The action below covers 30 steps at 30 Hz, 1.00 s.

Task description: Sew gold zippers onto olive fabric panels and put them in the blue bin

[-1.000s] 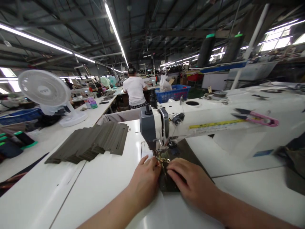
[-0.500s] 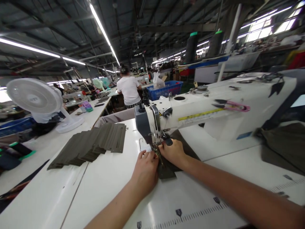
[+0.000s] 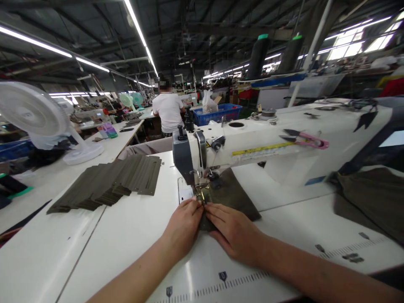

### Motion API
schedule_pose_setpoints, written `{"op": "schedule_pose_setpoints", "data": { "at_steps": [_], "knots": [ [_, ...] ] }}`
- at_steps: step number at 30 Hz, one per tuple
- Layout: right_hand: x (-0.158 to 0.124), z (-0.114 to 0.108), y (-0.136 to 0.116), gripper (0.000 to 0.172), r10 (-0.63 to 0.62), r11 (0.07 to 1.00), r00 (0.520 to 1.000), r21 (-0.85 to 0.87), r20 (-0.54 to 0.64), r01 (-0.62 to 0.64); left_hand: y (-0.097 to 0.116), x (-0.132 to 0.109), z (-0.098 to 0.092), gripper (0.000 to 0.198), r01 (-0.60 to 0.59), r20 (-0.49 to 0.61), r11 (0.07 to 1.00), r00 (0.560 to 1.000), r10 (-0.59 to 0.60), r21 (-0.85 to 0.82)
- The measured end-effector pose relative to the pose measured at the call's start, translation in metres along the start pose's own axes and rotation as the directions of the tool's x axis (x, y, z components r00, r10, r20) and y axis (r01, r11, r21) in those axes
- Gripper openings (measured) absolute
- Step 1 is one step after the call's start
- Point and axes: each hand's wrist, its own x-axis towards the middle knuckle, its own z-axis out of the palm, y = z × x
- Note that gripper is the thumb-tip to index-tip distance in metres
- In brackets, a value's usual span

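Drawn down from the needle, my right hand (image 3: 233,231) now lies flat and spread on the olive fabric panel (image 3: 229,195), its fingertips meeting my left hand (image 3: 183,225) (whether the left pinches the cloth or only presses it, I cannot tell from the head view). The panel sits at the foot of the sewing machine (image 3: 252,151), on the white table (image 3: 78,248), its long edge running from beside my right hand up toward the machine's arm. To the left lies a fanned stack of olive strips (image 3: 107,183) — how much of the panel is sewn and how much is left doesn't show. Pink thread snips (image 3: 304,139) rest on the machine's arm, and a co-worker (image 3: 168,113) sits well beyond.
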Motion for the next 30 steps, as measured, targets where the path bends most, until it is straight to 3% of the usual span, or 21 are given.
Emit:
{"op": "schedule_pose_setpoints", "data": {
  "at_steps": [11,19,21,23,25,28,30],
  "knots": [
    [0.017,0.006,0.015,0.035,-0.069,0.996,0.998,-0.062,-0.01,0.068,-0.016,0.013,0.004,0.024,0.011,-0.04,0.998,0.999,-0.013,-0.055],
    [0.018,0.004,0.02,0.031,0.026,0.998,1.0,0.062,0.004,-0.026,-0.017,0.005,-0.005,0.03,0.098,0.018,0.985,0.995,-0.097,-0.139],
    [0.025,-0.004,0.022,0.025,0.141,0.986,0.989,0.086,0.05,-0.145,-0.013,0.005,-0.01,0.028,0.129,0.011,0.987,0.992,-0.128,-0.1],
    [0.037,-0.014,0.024,0.023,0.282,0.955,0.948,0.053,0.148,-0.292,-0.012,0.008,-0.013,0.021,0.17,0.012,0.985,0.985,-0.17,-0.019],
    [0.048,-0.023,0.025,0.023,0.346,0.934,0.909,0.011,0.235,-0.358,-0.012,0.012,-0.013,0.011,0.178,0.017,0.98,0.983,-0.18,0.084],
    [0.05,-0.024,0.021,0.017,0.309,0.945,0.908,0.013,0.283,-0.326,-0.01,0.013,-0.007,0.015,0.122,0.036,0.978,0.991,-0.13,0.171],
    [0.039,-0.015,0.015,0.015,0.23,0.973,0.946,-0.022,0.227,-0.231,-0.006,0.01,-0.004,0.014,0.067,0.054,0.982,0.996,-0.078,0.178]
  ]
}}
